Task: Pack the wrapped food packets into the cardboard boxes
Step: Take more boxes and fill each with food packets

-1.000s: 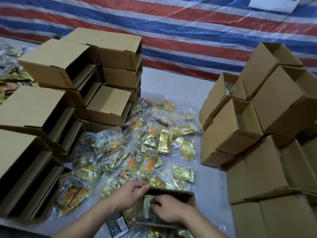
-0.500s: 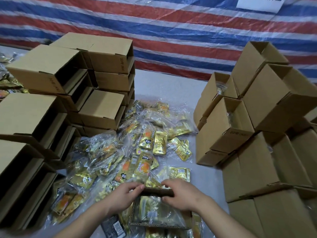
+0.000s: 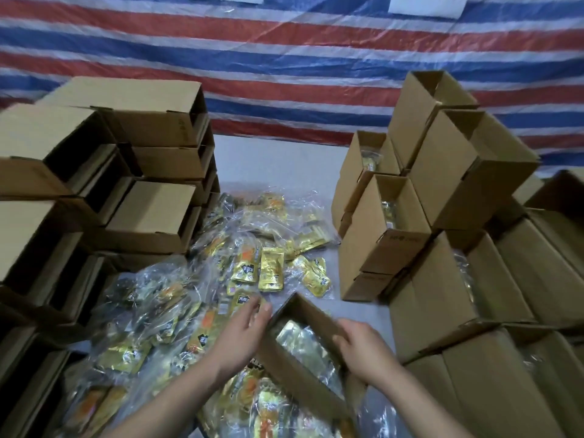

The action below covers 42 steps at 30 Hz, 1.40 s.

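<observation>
Both hands (image 3: 363,352) on tilted box (image 3: 297,371) — long axis running near-right to far-left.

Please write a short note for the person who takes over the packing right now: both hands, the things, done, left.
Right hand grips the open box by its right wall; a packet is inside.
Left hand, open, is at the box's left edge.
Loose packets lie on the table.
Done: filled boxes stacked right.
Left: empty boxes stacked left.
</observation>
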{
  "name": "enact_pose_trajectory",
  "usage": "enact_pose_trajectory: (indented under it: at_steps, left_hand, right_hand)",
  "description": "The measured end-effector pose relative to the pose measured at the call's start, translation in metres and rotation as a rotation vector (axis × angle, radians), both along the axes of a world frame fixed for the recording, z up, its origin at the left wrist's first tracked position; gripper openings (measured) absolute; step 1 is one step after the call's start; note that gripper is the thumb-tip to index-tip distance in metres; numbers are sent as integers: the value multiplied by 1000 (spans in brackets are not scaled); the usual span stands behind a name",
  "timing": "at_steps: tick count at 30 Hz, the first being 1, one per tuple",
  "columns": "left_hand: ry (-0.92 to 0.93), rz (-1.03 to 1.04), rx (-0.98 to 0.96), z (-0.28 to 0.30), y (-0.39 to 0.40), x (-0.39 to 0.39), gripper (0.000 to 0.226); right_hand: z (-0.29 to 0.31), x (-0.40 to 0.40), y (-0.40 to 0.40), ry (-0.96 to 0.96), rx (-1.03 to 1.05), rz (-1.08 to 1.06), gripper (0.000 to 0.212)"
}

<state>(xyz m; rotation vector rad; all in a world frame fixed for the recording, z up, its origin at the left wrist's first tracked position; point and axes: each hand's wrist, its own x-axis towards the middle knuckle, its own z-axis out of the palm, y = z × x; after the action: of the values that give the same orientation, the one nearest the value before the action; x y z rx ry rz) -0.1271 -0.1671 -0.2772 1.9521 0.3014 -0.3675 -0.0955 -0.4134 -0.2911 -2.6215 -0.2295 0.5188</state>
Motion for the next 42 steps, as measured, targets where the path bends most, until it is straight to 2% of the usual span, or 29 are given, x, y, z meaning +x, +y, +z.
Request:
enact_pose_trajectory:
  at_steps: [2, 4, 8, 14, 17, 22, 30, 33, 36, 38, 40, 42]
  left_hand:
    - [45, -24, -49, 6, -28, 9, 98]
    - [155, -99, -113, 9, -60, 14, 106]
    - [317, -232, -177, 8, -127, 23, 79]
    - [436, -233, -58, -22, -194, 45, 45]
    - [416, -212, -94, -35, -210, 56, 30]
    - [419, -241, -84, -51, -224, 74, 27]
    - [491, -211, -29, -64, -221, 85, 33]
    - [497, -222, -16, -64, -218, 88, 33]
    - [465, -241, -22, -60, -212, 90, 36]
    - [429, -268, -53, -58, -206, 89, 25]
    - [402, -280, -62, -55, -198, 88, 12]
    - [365, -302, -69, -50, -186, 86, 16]
  right_hand:
    - [3, 3, -19, -36, 22, -168, 16]
    - [2, 2, -34, -63, 40, -322, 15]
    - [-7, -5, -58, -79, 34, -579, 15]
    - [-23, -4, -81, 4, -26, -759, 16]
    - [-31, 4, -85, 56, 2, -797, 23]
    - [-38, 16, -87, 84, 61, -826, 31]
    - [-50, 24, -87, 130, 147, -752, 16]
    - [-51, 28, -87, 119, 157, -731, 20]
    - [-50, 29, -84, 94, 134, -709, 28]
    - [-48, 27, -81, 47, 104, -680, 38]
    - [-42, 23, -76, -35, 72, -629, 46]
    - [-35, 19, -70, -143, 35, -560, 44]
